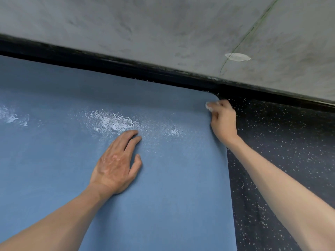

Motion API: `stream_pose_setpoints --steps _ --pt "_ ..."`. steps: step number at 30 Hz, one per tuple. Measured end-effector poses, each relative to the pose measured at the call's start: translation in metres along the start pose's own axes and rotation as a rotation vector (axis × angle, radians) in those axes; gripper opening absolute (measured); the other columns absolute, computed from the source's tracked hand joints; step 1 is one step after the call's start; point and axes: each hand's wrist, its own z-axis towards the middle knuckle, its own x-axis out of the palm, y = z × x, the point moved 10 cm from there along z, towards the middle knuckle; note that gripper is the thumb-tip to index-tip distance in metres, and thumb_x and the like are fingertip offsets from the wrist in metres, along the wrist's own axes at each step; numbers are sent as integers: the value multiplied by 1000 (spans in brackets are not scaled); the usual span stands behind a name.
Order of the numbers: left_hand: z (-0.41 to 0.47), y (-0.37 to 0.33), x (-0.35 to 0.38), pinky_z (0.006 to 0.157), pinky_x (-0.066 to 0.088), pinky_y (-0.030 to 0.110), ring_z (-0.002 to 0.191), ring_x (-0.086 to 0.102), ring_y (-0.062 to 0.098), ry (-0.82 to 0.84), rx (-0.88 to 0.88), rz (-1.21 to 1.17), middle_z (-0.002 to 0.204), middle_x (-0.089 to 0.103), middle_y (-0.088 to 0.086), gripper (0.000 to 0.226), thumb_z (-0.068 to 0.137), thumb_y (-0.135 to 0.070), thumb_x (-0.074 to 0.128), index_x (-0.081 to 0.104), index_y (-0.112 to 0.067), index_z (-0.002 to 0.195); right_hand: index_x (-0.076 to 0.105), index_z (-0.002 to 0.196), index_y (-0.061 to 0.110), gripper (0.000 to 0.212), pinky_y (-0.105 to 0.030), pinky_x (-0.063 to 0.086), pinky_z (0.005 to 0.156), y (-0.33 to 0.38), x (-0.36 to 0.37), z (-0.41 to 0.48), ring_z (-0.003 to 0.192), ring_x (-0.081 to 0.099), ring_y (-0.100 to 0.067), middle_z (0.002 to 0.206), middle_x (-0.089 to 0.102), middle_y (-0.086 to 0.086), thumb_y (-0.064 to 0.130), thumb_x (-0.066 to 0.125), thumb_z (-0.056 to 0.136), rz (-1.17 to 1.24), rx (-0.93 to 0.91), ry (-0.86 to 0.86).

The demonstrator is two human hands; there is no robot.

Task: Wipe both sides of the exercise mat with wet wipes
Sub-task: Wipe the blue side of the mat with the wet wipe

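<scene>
1. Right now the blue exercise mat (54,160) lies flat on the dark speckled floor (281,151), its far edge close along the black skirting (108,62) at the foot of the grey wall (163,24).
2. At the mat's far right corner the right hand (223,122) is closed around a bunched white wet wipe (208,106), fingers curled tight on it and pressing it down onto the rounded corner, I would judge so that the very edge gets cleaned.
3. Nearer the mat's middle the left hand (117,165) lies palm down, fingers spread and holding nothing; it seems placed there to pin the mat flat and to prop the person while they reach.
4. Just beyond that hand, toward the wall, wet patches glisten on the mat, and another shines at its far left, so this face looks partly wiped.
5. No wipe packet, bin or other container is in view, so I cannot say where fresh or used wipes are kept.
6. Whether the underside is done cannot be told.
</scene>
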Motion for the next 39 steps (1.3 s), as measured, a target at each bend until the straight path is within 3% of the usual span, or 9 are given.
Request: stream_pose_setpoints --steps 5,9,11,14,18,23,29,33,39 --pt "-2 -1 -2 111 25 26 133 40 17 -17 2 4 141 46 1 51 89 -32 39 53 -9 131 72 89 4 26 -35 49 68 9 -17 -93 75 57 -28 88 59 -7 7 46 87 5 -79 51" --pt "-2 -2 -1 112 22 24 133 39 17 -16 11 19 142 44 1 51 89 -33 39 52 -9 132 74 90 1 28 -27 46 71 -14 -8 -28 79 61 -30 90 63 -15 -14 52 80 -38 19 -33" --pt "-2 -2 -1 111 21 23 133 38 17 -26 14 27 142 45 1 51 88 -33 39 52 -9 132 74 95 0 31 -24 45 76 -22 -3 -2 85 63 -31 96 64 -17 -15 51 81 14 112 -37" --pt "-1 -2 -3 110 21 22 132 38 16 -33 15 18 141 45 1 51 88 -33 39 53 -9 131 74 93 2 21 -30 49 73 -12 -12 -34 80 61 -26 90 63 -13 -7 57 86 33 70 -35" --pt "-2 -1 -3 111 22 23 132 39 17 -33 7 16 141 46 2 51 88 -33 39 53 -9 131 73 88 3 18 -10 41 72 -5 -35 -109 76 58 -17 88 62 -7 -8 59 86 62 32 22" --pt "-2 -3 -3 110 23 23 131 39 16 -35 18 8 141 46 2 52 88 -33 39 53 -8 131 76 93 3 19 3 34 75 -30 -24 -48 83 62 -26 95 65 -15 -9 62 86 50 167 -47" --pt "-4 -4 -5 111 27 27 132 40 18 -51 33 3 140 46 2 53 88 -34 37 53 -8 131 73 86 3 24 -3 37 71 -11 -39 -118 75 56 -9 87 61 -4 -16 61 81 62 72 -41" --pt "-4 0 -4 111 34 31 133 39 16 -60 14 -12 142 44 -1 54 88 -36 35 51 -11 133 74 84 11 30 -4 39 71 -14 -49 -183 83 59 2 91 63 6 -17 64 80 142 199 -3" --pt "-8 -2 -7 107 40 36 130 42 19 -86 32 -52 140 46 2 54 87 -35 36 52 -9 132 70 90 34 41 -7 44 77 -6 -52 -222 89 61 1 100 66 14 -6 62 88 299 402 22"
